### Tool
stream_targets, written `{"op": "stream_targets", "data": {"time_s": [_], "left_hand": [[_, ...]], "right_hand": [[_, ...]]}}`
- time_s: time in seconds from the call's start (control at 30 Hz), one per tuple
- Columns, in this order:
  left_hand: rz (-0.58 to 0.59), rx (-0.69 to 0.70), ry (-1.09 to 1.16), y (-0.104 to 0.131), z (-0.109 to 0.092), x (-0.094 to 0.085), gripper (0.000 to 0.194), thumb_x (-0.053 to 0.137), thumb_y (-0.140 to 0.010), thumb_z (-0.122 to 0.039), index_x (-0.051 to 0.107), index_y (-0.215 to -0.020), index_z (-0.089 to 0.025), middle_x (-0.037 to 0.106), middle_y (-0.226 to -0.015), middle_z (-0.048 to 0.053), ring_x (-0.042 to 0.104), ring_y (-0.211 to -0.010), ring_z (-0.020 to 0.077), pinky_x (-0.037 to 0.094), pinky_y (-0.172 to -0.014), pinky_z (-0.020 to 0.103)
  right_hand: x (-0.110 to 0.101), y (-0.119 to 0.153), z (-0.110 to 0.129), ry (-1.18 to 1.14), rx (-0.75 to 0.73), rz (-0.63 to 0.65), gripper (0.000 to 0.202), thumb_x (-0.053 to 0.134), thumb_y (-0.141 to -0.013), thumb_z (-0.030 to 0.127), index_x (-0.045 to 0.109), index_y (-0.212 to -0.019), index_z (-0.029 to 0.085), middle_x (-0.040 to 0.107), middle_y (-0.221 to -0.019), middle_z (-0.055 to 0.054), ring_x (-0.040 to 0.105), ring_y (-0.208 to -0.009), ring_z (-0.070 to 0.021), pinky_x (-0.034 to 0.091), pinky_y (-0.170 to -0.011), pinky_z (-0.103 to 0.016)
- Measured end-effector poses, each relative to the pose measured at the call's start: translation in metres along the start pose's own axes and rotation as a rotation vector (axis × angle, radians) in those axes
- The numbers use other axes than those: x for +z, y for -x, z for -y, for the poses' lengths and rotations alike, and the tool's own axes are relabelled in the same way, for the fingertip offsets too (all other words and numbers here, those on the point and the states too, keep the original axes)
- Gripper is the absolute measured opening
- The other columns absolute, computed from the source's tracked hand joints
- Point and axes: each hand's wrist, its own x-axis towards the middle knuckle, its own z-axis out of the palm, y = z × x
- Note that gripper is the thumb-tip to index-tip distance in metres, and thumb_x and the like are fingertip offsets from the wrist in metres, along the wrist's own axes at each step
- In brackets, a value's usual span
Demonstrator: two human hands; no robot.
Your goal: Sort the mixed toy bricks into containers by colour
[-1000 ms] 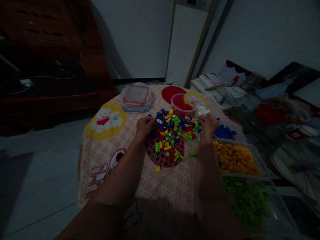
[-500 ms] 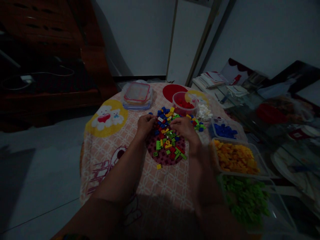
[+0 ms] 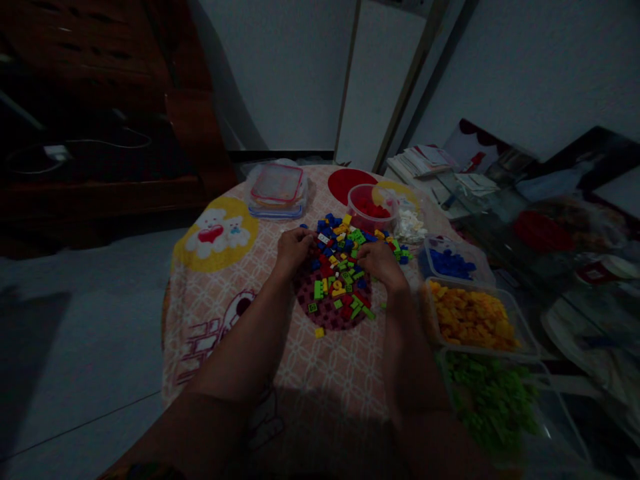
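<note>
A mixed heap of small toy building bricks [image 3: 345, 275] in blue, green, yellow, red and white lies on the patterned tablecloth [image 3: 320, 373]. At the heap's left edge is my left hand [image 3: 294, 251], its fingers bent together close to a white brick [image 3: 323, 239]. Whether anything sits between those fingertips is too dark to tell. On the opposite side, my right hand [image 3: 380, 260] reaches over the bricks with fingers curled inward. Its fingertips are among green and blue pieces, and what they pinch, if anything, is hidden. A single yellow brick [image 3: 320, 332] lies apart, nearer to me.
Along the right stand clear tubs of blue bricks [image 3: 451, 264], yellow bricks [image 3: 473, 317] and green bricks [image 3: 493, 397]. Behind the heap are a round tub [image 3: 373, 221] of red bricks and a white brick pile [image 3: 410, 227]. Stacked lidded boxes [image 3: 277, 192] stand back left.
My right hand has shifted right and slightly toward me, uncovering more green and blue bricks. My left hand stays nearly where it was. The view has moved slightly.
</note>
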Motion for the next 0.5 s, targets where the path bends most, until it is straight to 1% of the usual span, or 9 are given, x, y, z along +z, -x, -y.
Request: {"op": "stream_targets", "data": {"time_s": [0.1,0.17,0.23,0.33,0.5], "left_hand": [[0.001,0.009,-0.006,0.001,0.000,0.000,0.016,0.062,-0.083,-0.022,0.076,-0.084,-0.016,0.069,-0.066,-0.001,0.057,-0.051,0.0114,0.045,-0.054,0.023],[0.007,0.002,-0.003,0.001,0.000,0.000,0.016,0.060,-0.084,-0.020,0.076,-0.085,-0.016,0.068,-0.066,0.000,0.058,-0.051,0.0116,0.046,-0.054,0.023],[0.007,-0.007,-0.001,0.000,-0.001,0.000,0.016,0.060,-0.083,-0.020,0.076,-0.084,-0.016,0.068,-0.065,0.000,0.058,-0.051,0.0120,0.046,-0.054,0.023],[0.005,-0.006,-0.004,-0.001,0.000,0.001,0.017,0.060,-0.082,-0.021,0.076,-0.083,-0.017,0.069,-0.065,0.000,0.058,-0.052,0.0125,0.046,-0.054,0.023],[0.005,0.010,-0.011,0.000,0.000,0.000,0.017,0.062,-0.080,-0.025,0.077,-0.085,-0.017,0.069,-0.066,0.000,0.058,-0.053,0.0125,0.046,-0.055,0.023]], "right_hand": [[-0.002,0.001,0.000,-0.071,-0.014,-0.022,0.021,0.065,-0.086,0.010,0.085,-0.090,0.017,0.081,-0.084,-0.004,0.073,-0.079,-0.0187,0.049,-0.073,-0.025],[-0.001,0.001,0.002,-0.086,-0.038,-0.013,0.021,0.066,-0.086,0.010,0.086,-0.088,0.017,0.082,-0.084,-0.005,0.074,-0.080,-0.0192,0.049,-0.073,-0.025],[0.002,0.000,0.007,-0.074,-0.067,-0.007,0.020,0.067,-0.087,0.012,0.086,-0.089,0.019,0.083,-0.088,-0.005,0.075,-0.085,-0.0201,0.050,-0.077,-0.026],[0.010,-0.001,0.016,-0.012,-0.121,0.011,0.021,0.067,-0.089,0.015,0.087,-0.096,0.021,0.085,-0.100,-0.006,0.076,-0.097,-0.0211,0.050,-0.085,-0.026],[0.023,0.000,0.035,0.135,-0.137,0.071,0.019,0.068,-0.095,0.028,0.085,-0.102,0.025,0.084,-0.110,-0.008,0.075,-0.112,-0.0247,0.051,-0.089,-0.029]]}}
